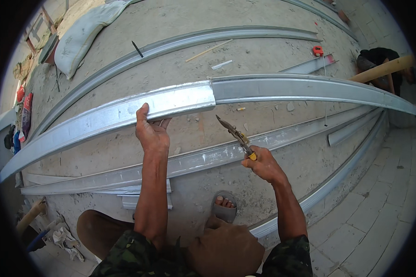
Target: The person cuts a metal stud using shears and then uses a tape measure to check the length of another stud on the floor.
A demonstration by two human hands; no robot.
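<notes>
A long shiny metal channel [180,98] spans the view from left to right. At its middle the bright left length meets or overlaps a greyer metal channel [282,87]. My left hand [152,135] grips the lower edge of the bright length, thumb on its face and fingers beneath. To the right, my right hand [262,164] is closed round the yellow-tipped handles of tin snips [235,134]. Their dark blades point up and left, just below the joint and apart from the metal.
More metal channels [208,156] lie on the dusty floor. Beyond are a black marker-like stick [137,49], a thin wooden strip [209,51] and a red tape measure [317,51] with its blade out. A white sack [81,39] lies far left; another person [379,60] is far right.
</notes>
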